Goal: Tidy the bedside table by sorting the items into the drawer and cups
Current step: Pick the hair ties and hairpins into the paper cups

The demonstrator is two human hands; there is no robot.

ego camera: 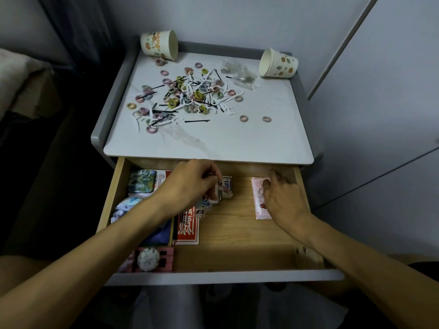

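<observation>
1. Drawer (237, 236) is pulled open below the front edge of the desk (237, 143); both hands are inside it.
2. Left hand (190, 184): fingers curled, pinching a small pinkish item (224, 188), too blurred to identify. It sits right over a small blue-and-white box (228, 184) at the drawer's back centre.
3. Right hand (282, 198): lies on a pink packet (257, 203) near the drawer's back right corner, fingers bent. Can't tell whether it grips the packet or just presses on it.
4. Drawer's left side holds a green patterned tin (142, 181), a round tin (124, 207), a red box (188, 225) and a pink crate (166, 260) at the front left corner.
5. Unsorted stuff is on the desk, well apart from both hands: a pile of hair ties (185, 96) mixed with black bobby pins (197, 121) and white floss picks (228, 111), left of centre towards the back.
6. Two loose ties (244, 118) lie right of the pile.
7. Clear plastic bag (237, 72) lies near the back edge.
8. Both paper cups are tipped on their sides: one (158, 45) at the back left corner, one (278, 64) at the back right corner.
</observation>
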